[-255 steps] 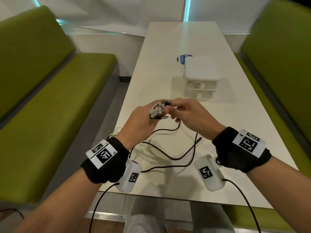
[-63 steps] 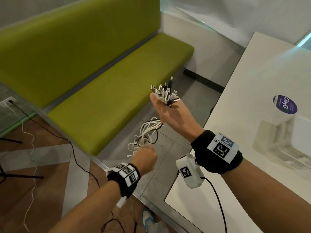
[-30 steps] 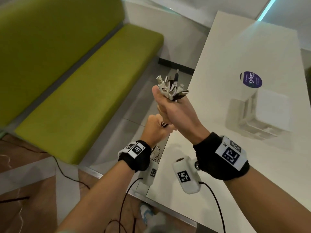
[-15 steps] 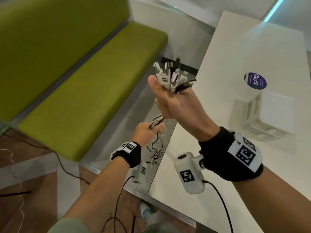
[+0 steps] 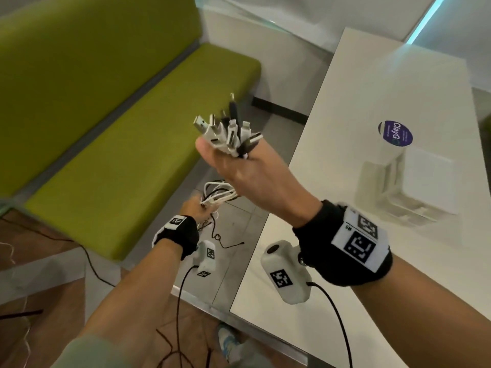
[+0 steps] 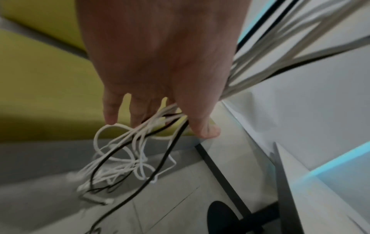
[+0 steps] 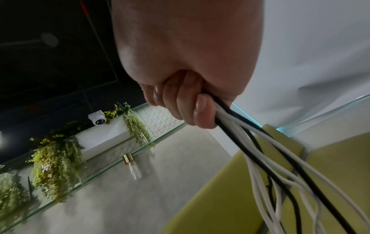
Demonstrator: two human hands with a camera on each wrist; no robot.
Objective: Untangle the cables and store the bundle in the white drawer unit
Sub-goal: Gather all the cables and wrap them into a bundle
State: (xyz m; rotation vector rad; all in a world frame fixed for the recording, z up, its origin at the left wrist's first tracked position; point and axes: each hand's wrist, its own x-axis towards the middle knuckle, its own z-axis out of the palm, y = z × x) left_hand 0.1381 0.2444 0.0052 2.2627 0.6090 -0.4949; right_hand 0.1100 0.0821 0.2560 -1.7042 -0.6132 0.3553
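Observation:
My right hand [image 5: 233,158] is raised left of the table and grips a bundle of white and black cables just below their plugs [image 5: 228,134], which fan out above my fist. In the right wrist view the fingers [image 7: 180,102] are curled tight round the strands [image 7: 260,150]. Lower down, my left hand [image 5: 198,208] holds the hanging cables [image 5: 219,195] between thumb and fingers. Below it the loose ends dangle in tangled loops [image 6: 128,155] over the floor. The white drawer unit [image 5: 419,187] stands on the white table [image 5: 372,88], to the right of both hands; I cannot tell whether its drawers are shut.
A green bench [image 5: 119,155] runs along the left, with grey floor between it and the table edge [image 5: 255,248]. A purple round sticker [image 5: 396,134] lies on the table behind the drawer unit. Thin black wires [image 5: 87,261] trail on the floor.
My left hand has slid down the cables, away from my right hand, drawing the strands out straight. The right hand has stayed raised with the plugs.

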